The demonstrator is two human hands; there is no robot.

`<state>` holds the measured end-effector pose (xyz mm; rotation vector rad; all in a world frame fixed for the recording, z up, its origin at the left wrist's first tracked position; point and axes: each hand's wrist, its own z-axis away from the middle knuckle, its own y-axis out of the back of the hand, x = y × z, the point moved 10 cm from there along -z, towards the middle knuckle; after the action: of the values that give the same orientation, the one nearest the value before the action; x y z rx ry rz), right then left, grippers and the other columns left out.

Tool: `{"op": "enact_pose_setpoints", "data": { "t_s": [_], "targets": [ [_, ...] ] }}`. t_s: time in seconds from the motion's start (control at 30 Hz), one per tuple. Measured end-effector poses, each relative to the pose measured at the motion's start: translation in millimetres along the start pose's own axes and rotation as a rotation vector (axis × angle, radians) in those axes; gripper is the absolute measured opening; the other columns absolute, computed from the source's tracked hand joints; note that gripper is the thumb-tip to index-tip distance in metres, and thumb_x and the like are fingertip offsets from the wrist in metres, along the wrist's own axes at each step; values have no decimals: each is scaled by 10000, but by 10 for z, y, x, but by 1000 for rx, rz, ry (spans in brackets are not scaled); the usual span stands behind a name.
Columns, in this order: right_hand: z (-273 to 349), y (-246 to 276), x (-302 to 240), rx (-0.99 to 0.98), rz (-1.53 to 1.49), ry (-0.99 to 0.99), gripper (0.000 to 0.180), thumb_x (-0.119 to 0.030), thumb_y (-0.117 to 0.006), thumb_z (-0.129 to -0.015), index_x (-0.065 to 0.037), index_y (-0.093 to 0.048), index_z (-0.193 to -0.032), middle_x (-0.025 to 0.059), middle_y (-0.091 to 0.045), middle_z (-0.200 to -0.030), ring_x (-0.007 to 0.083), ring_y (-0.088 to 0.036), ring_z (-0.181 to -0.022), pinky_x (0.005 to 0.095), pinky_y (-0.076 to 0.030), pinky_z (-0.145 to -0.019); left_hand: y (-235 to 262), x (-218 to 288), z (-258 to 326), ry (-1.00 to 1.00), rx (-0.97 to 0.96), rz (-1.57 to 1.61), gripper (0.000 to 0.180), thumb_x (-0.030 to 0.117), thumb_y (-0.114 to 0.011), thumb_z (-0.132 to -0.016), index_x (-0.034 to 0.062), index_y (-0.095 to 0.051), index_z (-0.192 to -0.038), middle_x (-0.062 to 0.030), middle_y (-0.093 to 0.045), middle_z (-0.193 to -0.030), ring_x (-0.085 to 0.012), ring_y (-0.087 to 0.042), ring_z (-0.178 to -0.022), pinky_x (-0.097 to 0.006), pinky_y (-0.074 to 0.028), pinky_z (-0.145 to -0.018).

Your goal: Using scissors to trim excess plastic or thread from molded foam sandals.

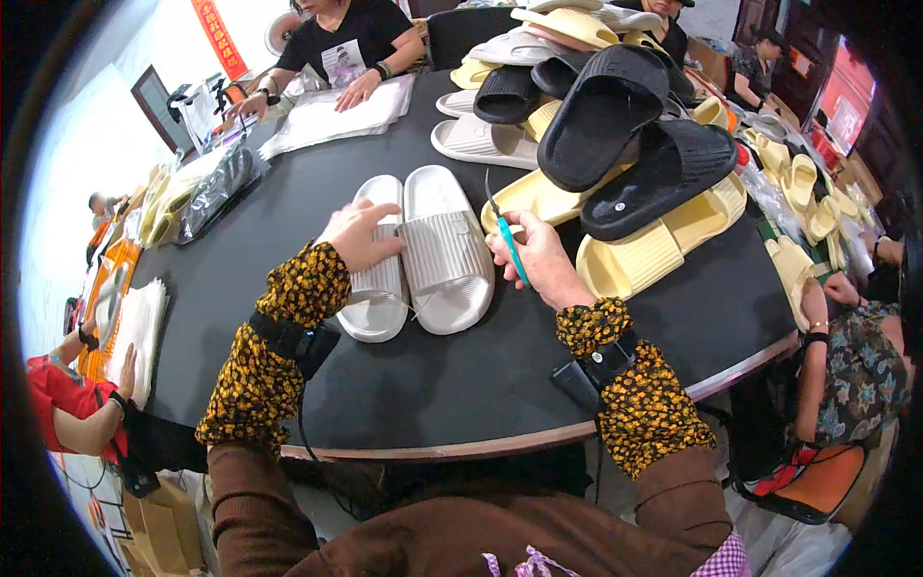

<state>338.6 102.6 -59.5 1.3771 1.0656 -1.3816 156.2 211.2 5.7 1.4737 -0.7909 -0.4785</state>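
Note:
A pair of light grey slide slippers lies side by side before me, toes away. My left hand (361, 236) rests over the strap of the left slipper (375, 313), fingers stretched out and apart, their tips reaching toward the ribbed strap of the right slipper (448, 252). A thin pale strand shows between the two slippers near their heels. To the right of the pair, my right hand (538, 258) is closed round a teal-handled tool (510, 248) with a thin, dark, curved tip pointing away from me. Its exact kind is unclear.
Black, yellow and grey slippers form a tall pile; a black slipper (663, 178) and a yellow slipper (630, 260) lie near my right hand. A person across the dark table (288, 260) touches clear plastic sheets (336, 117). Bagged slippers (173, 207) lie left; others sit at both sides.

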Motion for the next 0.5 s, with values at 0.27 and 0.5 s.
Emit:
{"op": "enact_pose_setpoints", "data": {
  "t_s": [0.27,0.5],
  "targets": [
    [23,6,-76,-15,2,53,507,-286,-650,-811,6,-469,-1183,28,-570,-741,49,-501,-516,189,-388,-419,-167,58,-37,51,-261,290,364,236,-672,-728,25,-628,-1021,-109,-632,-672,-155,-611,-609,-300,-494,-621],
    [52,-40,-159,-17,-22,65,450,-247,-645,-828,-3,-471,-1165,21,-554,-737,51,-492,-525,194,-386,-431,63,-529,282,368,76,459,326,190,-666,-723,-30,-596,-953,-106,-632,-782,-157,-611,-719,-289,-490,-648]
  ]
}}
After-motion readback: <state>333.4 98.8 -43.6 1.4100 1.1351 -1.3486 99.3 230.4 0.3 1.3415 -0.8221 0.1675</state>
